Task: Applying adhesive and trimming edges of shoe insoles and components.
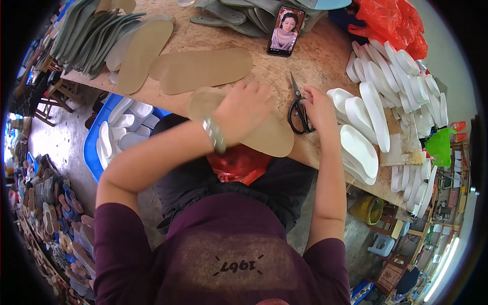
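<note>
A tan sole-shaped insole sheet (272,134) lies at the table's front edge, its near end over my lap. My left hand (246,109) is on top of it, smeared by motion, so its fingers cannot be made out. To the right, black-handled scissors (296,109) rest with the blades pointing away from me. The curled fingers of my right hand (320,112) meet them at the handles, partly hidden. Farther back are two more tan sheets, one lying crosswise (203,70) and one slanting at the left (145,56).
White shoe soles (361,114) crowd the table's right side. Grey-green soles (91,38) are stacked back left. A phone (285,30) leans at the back near a red plastic bag (394,23). A blue crate (91,147) of white soles stands left, below the table.
</note>
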{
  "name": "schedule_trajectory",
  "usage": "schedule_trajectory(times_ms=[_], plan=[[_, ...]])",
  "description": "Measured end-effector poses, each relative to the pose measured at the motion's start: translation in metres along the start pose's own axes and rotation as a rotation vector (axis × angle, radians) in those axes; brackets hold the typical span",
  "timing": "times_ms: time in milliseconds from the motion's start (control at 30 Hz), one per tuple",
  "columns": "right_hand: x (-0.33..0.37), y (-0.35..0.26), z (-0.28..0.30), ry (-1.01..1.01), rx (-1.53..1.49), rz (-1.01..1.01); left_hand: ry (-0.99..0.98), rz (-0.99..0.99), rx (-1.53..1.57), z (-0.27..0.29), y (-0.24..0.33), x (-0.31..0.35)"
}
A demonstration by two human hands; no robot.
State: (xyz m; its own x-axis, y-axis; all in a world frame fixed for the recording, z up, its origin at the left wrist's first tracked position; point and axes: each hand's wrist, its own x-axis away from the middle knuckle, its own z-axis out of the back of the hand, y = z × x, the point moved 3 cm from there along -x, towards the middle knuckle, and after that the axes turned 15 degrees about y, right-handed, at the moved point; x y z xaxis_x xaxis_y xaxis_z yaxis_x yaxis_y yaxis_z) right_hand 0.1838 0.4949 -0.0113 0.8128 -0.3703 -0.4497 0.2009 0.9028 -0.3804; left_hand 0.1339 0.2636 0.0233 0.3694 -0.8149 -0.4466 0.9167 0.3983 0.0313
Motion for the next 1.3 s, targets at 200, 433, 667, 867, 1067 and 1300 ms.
schedule_trajectory(times_ms=[200, 433, 667, 867, 1067, 1300], plan=[[0.042, -0.052, 0.016, -0.066, -0.413, -0.069, 0.219, 0.064, 0.349, -0.002, 0.041, 0.054], [0.056, -0.08, 0.011, -0.027, -0.335, -0.039, 0.269, 0.093, 0.28, -0.011, 0.047, 0.062], [0.055, -0.088, 0.007, -0.105, -0.152, -0.143, 0.27, 0.08, 0.213, -0.016, 0.048, 0.07], [0.055, -0.098, 0.008, -0.001, -0.009, 0.162, 0.261, 0.049, 0.196, -0.017, 0.047, 0.069], [0.056, -0.1, 0.008, -0.047, 0.017, 0.116, 0.272, 0.046, 0.187, -0.019, 0.048, 0.069], [0.062, -0.079, 0.024, -0.232, -0.343, -0.163, 0.274, 0.065, 0.148, -0.022, 0.05, 0.066]])
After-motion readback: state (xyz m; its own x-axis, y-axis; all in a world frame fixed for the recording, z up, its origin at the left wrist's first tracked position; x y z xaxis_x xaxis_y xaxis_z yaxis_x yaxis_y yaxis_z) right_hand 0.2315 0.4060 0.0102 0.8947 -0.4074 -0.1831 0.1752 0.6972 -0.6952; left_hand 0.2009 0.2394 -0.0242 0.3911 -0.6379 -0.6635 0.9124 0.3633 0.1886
